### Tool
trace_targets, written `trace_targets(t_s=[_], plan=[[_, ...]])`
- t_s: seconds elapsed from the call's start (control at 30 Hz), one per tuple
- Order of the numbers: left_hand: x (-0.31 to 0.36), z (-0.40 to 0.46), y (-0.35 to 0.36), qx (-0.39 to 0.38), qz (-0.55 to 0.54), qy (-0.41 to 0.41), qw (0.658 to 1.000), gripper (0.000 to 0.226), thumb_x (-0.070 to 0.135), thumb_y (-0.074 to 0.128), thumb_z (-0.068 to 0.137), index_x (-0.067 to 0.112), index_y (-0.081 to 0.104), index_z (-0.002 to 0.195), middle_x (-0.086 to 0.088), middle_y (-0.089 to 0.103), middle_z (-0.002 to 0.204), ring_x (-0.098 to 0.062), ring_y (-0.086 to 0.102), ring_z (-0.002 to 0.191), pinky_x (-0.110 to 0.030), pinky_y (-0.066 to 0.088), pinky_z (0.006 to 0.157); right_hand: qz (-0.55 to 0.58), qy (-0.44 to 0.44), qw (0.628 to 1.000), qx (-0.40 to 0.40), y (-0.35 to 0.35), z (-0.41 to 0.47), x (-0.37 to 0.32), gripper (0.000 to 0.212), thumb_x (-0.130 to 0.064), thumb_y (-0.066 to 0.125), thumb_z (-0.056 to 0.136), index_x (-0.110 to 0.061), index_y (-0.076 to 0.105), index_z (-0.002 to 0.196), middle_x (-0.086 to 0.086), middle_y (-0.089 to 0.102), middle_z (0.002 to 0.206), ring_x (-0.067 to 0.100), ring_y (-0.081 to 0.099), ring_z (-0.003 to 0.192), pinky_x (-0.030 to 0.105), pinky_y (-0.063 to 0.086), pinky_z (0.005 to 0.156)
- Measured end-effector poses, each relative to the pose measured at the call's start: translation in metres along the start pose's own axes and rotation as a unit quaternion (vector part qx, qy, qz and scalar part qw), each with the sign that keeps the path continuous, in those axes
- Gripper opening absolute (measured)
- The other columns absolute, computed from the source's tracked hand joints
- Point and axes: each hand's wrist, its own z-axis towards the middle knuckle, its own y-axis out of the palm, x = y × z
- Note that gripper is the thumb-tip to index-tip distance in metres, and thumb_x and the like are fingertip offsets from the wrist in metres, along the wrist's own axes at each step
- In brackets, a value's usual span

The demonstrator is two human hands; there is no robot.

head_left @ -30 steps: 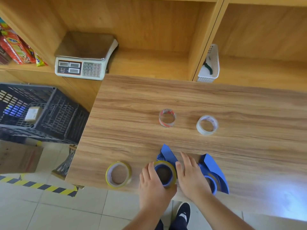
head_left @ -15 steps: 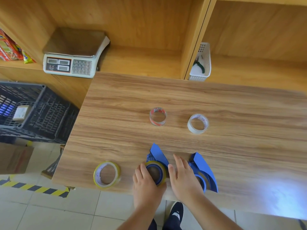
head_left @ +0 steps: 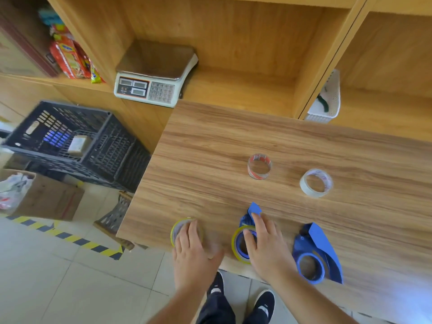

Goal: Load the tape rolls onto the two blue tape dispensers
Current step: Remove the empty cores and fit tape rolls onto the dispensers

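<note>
Wood-grain table (head_left: 210, 141) by wooden shelving. Left hand (head_left: 195, 250) lies open, fingers spread over the yellow-edged tape roll (head_left: 178, 230) at the near-left edge. Right hand (head_left: 266, 247) open too — flat on the blue plastic tape dispenser (head_left: 247, 220) carrying a yellow roll. Second blue dispenser (head_left: 319, 253) just right, unloaded — red-printed clear roll (head_left: 259, 166) and white roll (head_left: 316, 182) farther back.

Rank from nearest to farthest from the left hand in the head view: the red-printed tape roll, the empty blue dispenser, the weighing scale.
From the left hand:
1. Empty blue dispenser, right, near table edge.
2. Red-printed tape roll, mid-table, farther back.
3. Weighing scale, on the shelf behind.
</note>
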Motion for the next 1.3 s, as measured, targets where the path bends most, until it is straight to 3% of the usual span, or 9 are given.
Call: trace_targets(t_s=[0.13,0.27,0.5,0.67,1.03,1.2,1.3], plan=[[-0.045,0.019,-0.018,-0.025,0.004,-0.054,0.998,0.119,0.068,0.076,0.060,0.019,0.021,0.154,-0.006,0.030,0.158,-0.027,0.025,0.147,-0.047,0.032,0.117,-0.009,-0.030,0.999,-0.023,0.020,0.002,-0.031,0.060,-0.047,0.037,0.105,-0.023,0.025,0.158,0.003,0.026,0.166,0.022,0.023,0.153,0.037,0.026,0.123],[-0.065,0.033,-0.019,-0.068,-0.020,-0.058,0.996,0.129,0.071,0.075,0.058,0.021,0.011,0.157,-0.004,0.024,0.162,-0.024,0.020,0.151,-0.043,0.030,0.121,-0.009,-0.042,0.998,-0.053,0.039,0.003,-0.053,0.061,-0.048,0.034,0.105,-0.024,0.020,0.160,0.000,0.022,0.168,0.022,0.018,0.155,0.038,0.025,0.124],[-0.069,0.052,-0.015,-0.141,-0.026,-0.014,0.990,0.115,0.050,0.082,0.070,0.016,0.015,0.157,0.000,0.031,0.158,-0.023,0.029,0.146,-0.037,0.035,0.118,-0.022,-0.043,0.997,-0.057,0.048,0.002,-0.058,0.061,-0.049,0.033,0.105,-0.024,0.021,0.159,-0.003,0.025,0.166,0.020,0.023,0.152,0.038,0.030,0.122],[-0.062,0.049,-0.022,-0.115,-0.050,0.024,0.992,0.103,0.039,0.083,0.068,0.021,0.027,0.152,0.005,0.042,0.146,-0.020,0.038,0.138,-0.037,0.042,0.111,-0.008,-0.028,0.999,-0.043,0.034,-0.001,-0.052,0.060,-0.048,0.033,0.105,-0.025,0.021,0.160,-0.003,0.022,0.168,0.019,0.018,0.155,0.037,0.025,0.124],[0.028,-0.001,-0.026,-0.069,-0.116,0.165,0.977,0.098,0.048,0.081,0.067,0.029,0.030,0.149,0.025,0.034,0.132,-0.004,0.038,0.126,-0.025,0.039,0.101,0.027,0.005,0.998,0.063,-0.026,-0.017,0.016,0.054,-0.040,0.040,0.105,-0.022,0.031,0.155,0.000,0.037,0.160,0.023,0.035,0.145,0.038,0.038,0.115],[0.088,-0.043,0.013,-0.095,-0.120,0.211,0.965,0.100,0.048,0.078,0.058,0.022,0.038,0.147,0.014,0.044,0.135,-0.012,0.045,0.126,-0.031,0.046,0.103,0.040,0.075,0.991,0.102,-0.053,-0.036,0.091,0.053,-0.035,0.045,0.104,-0.017,0.038,0.153,0.005,0.042,0.158,0.026,0.038,0.144,0.040,0.037,0.117],[0.115,-0.068,0.036,-0.121,-0.126,0.207,0.962,0.104,0.052,0.079,0.059,0.022,0.035,0.149,0.013,0.041,0.137,-0.011,0.041,0.132,-0.024,0.040,0.105,0.040,0.095,0.987,0.126,-0.060,-0.049,0.131,0.048,-0.032,0.048,0.101,-0.016,0.045,0.146,0.006,0.052,0.146,0.031,0.050,0.130,0.043,0.045,0.106]])
